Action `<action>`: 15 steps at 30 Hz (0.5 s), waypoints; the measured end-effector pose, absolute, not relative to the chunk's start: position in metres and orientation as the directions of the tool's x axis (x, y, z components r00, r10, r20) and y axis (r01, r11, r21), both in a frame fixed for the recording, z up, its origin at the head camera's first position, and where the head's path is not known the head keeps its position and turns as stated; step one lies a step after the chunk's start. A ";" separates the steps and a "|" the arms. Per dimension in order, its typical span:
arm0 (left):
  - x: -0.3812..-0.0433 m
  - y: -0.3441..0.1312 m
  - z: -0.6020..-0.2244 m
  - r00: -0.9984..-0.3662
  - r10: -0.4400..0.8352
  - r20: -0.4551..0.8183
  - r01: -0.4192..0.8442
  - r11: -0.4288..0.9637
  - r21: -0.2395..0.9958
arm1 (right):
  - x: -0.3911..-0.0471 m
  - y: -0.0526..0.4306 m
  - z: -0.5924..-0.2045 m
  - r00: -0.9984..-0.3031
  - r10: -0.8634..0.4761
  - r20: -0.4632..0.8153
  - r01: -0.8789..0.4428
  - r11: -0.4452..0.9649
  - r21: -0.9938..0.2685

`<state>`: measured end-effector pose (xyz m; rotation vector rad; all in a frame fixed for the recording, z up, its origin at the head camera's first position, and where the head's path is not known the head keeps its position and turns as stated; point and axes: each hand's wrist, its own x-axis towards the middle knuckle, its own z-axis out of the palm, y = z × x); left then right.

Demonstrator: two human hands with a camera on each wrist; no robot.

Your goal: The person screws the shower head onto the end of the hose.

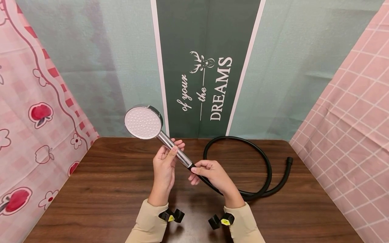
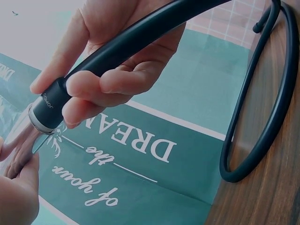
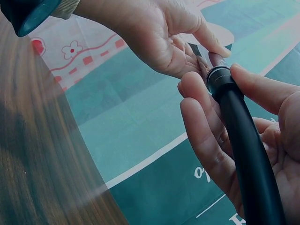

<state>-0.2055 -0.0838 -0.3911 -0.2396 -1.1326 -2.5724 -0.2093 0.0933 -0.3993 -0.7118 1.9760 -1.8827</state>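
Observation:
A chrome shower head (image 1: 143,122) with a round white nozzle face tilts up to the left above the table. My left hand (image 1: 164,166) holds its shiny handle (image 1: 174,147) between thumb and fingers. At the handle's lower end, my right hand (image 1: 212,173) pinches the black connector (image 2: 50,104) of the hose. In the right wrist view the connector (image 3: 219,80) sits against the handle's end, thumb on one side and fingers on the other. From there the black hose (image 1: 268,168) runs down and loops on the table, its free end (image 1: 290,160) at the right.
The dark wooden table (image 1: 100,189) lies under both hands. Behind it hangs a green cloth (image 1: 209,30) with white lettering. Patterned pink cloths flank the left (image 1: 45,84) and right (image 1: 349,135) sides. A small black camera (image 1: 178,216) sits at the left wrist.

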 end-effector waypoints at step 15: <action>-0.206 -0.083 -0.390 -0.939 -0.218 0.266 0.343 -0.641 0.686 | -0.211 0.093 -0.402 -0.806 -0.582 0.105 -0.117 -0.017 -0.993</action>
